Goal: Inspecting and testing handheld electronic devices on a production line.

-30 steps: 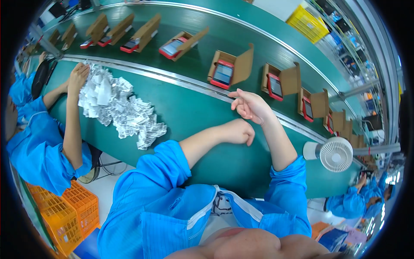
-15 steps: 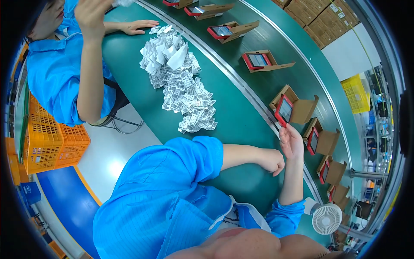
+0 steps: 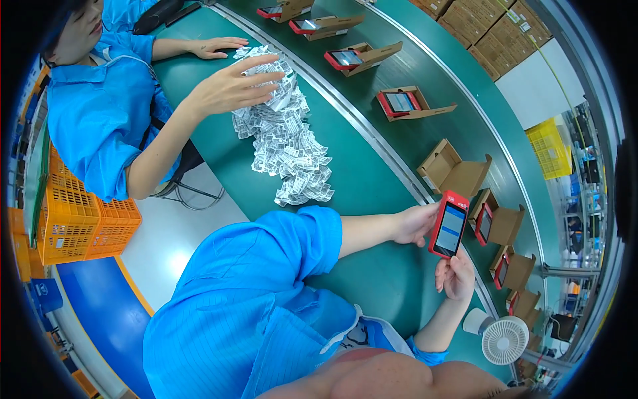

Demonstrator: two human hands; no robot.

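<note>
My left hand [image 3: 413, 226] grips a red handheld device [image 3: 449, 225] with a lit screen, upright over the inner edge of the green conveyor belt [image 3: 399, 143]. My right hand [image 3: 456, 276] hovers just below the device with its fingers loosely spread and its palm empty. An open cardboard box [image 3: 452, 173] with nothing in it lies on the belt just beyond the device. Several more open boxes with red devices in them [image 3: 488, 225] follow along the belt to the right.
A pile of white printed paper slips [image 3: 287, 139] covers the green table [image 3: 372, 279]. A co-worker in blue sits at the left, one hand [image 3: 232, 85] above the pile. Orange crates [image 3: 80, 219] stand on the floor. A small white fan [image 3: 505, 340] sits at my right.
The view has swung left and down. My right hand was at a box on the belt; now the red device is out, gripped by my left hand, with my right hand beneath it.
</note>
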